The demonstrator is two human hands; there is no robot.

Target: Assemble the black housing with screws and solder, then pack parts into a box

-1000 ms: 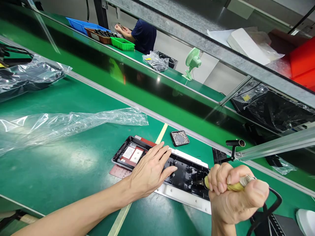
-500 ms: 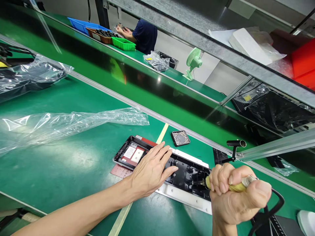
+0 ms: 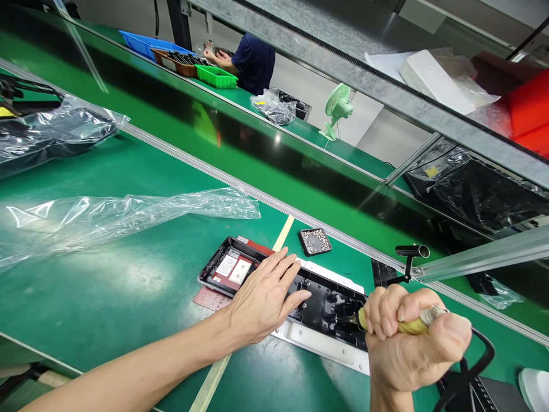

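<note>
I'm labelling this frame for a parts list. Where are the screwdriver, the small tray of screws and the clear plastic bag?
screwdriver [image 3: 409, 327]: head view, on its yellow handle between the fingers.
small tray of screws [image 3: 314, 241]: head view, on the screws at its middle.
clear plastic bag [image 3: 107, 217]: head view, on its crumpled middle.

Glossy green mat [image 3: 128, 297] at lower left; crinkled clear plastic film [image 3: 107, 214] on it. Matt black plastic housing [image 3: 317, 300] at centre, white plastic edge. Brushed metal rail [image 3: 343, 63] at top.

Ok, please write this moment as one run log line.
left hand: flat on black housing | right hand: grips yellow screwdriver, tip in housing | screw tray: behind
</note>
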